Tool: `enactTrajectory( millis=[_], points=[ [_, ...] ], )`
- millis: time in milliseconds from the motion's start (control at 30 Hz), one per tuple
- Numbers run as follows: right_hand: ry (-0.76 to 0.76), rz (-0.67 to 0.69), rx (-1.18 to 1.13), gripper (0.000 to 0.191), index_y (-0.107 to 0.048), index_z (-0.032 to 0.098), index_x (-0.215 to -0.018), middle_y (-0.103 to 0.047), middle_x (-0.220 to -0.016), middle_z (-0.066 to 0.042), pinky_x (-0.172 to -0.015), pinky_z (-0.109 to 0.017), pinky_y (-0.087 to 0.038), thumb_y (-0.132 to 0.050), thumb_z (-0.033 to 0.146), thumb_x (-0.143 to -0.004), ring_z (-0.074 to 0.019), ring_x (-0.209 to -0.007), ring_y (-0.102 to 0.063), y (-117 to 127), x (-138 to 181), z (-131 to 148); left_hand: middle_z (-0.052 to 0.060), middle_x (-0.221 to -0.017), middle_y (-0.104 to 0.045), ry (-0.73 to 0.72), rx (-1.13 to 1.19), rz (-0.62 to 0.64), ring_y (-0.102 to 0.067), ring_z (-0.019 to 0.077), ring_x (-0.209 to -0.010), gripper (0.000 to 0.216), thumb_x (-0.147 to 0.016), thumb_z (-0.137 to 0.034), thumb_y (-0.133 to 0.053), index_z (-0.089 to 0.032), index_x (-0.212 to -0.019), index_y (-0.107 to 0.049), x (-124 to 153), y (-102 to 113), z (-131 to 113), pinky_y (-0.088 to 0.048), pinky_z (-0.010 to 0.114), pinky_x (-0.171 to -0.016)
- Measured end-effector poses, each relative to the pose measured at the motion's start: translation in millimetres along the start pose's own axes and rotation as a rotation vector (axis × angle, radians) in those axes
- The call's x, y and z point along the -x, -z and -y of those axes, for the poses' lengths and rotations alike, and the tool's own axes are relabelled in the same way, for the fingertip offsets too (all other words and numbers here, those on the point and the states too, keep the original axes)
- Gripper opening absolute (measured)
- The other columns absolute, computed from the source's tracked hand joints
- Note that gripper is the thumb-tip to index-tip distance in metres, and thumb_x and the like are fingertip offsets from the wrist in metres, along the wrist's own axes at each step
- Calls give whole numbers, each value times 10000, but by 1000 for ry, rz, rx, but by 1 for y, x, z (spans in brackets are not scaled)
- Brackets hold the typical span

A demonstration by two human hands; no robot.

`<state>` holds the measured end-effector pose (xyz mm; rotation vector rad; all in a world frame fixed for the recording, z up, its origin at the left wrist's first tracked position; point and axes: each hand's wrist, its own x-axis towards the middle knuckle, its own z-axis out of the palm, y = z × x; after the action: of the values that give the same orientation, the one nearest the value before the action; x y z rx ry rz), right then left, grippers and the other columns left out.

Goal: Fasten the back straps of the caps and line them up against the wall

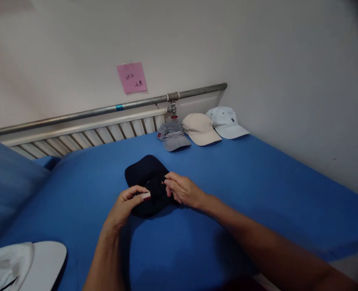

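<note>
A dark navy cap (147,173) lies on the blue sheet (257,182) in the middle of the bed. My left hand (126,207) has its fingers curled and pinches the cap's near edge, where a small light strap or tag shows at the fingertips. My right hand (182,190) is closed on the cap's right side, fingers pressed together on the fabric. Both hands meet over the cap's back part, which they partly hide.
Three caps sit in a row by the wall: a grey one (172,136), a beige one (200,128), a pale blue one (226,122). A white cap (21,264) lies at the lower left. A metal rail (106,109) and pink note (132,77) are behind.
</note>
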<state>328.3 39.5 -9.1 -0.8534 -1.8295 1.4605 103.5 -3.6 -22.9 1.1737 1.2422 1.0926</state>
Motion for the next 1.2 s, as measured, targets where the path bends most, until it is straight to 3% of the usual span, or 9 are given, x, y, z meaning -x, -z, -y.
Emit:
enactTrajectory(
  millis=[167, 267, 367, 567, 1200],
  points=[
    [72, 69, 93, 151, -597, 160, -804, -521, -609, 51, -431, -167, -345, -515, 254, -888, -33, -441, -433, -4, 1, -2, -11, -748, -732, 49, 76, 12, -640, 102, -705, 172, -616, -289, -828, -228, -757, -750, -2, -4, 1, -467, 181, -685],
    [-50, 91, -78, 119, -614, 165, -911, -562, -623, 45, -423, -163, -360, -538, 245, -866, -47, -460, -466, -8, 0, -3, -26, -714, -725, 62, 130, -14, -631, 86, -652, 179, -585, -267, -844, -228, -728, -743, -1, -7, 0, -464, 168, -642],
    [-146, 95, -222, 80, -600, 163, -873, -606, -672, 25, -441, -156, -412, -549, 218, -845, -55, -507, -522, -11, -1, -2, -25, -694, -717, 53, 169, -30, -622, 82, -625, 179, -570, -261, -844, -214, -708, -739, -1, -9, -2, -466, 167, -622],
    [-255, 177, -260, 68, -604, 163, -855, -583, -605, 48, -364, -129, -348, -553, 206, -843, -31, -418, -463, -13, -1, 2, -23, -640, -687, 94, 208, -16, -588, 75, -561, 172, -557, -251, -837, -193, -678, -730, 0, -14, -4, -446, 166, -554],
    [-252, 199, -347, 58, -599, 157, -805, -561, -571, 56, -345, -134, -325, -561, 199, -818, -27, -389, -438, -15, -4, -10, -20, -624, -687, 135, 262, 12, -606, 77, -526, 221, -525, -263, -857, -179, -672, -715, -2, -19, -1, -467, 160, -520]
  ],
)
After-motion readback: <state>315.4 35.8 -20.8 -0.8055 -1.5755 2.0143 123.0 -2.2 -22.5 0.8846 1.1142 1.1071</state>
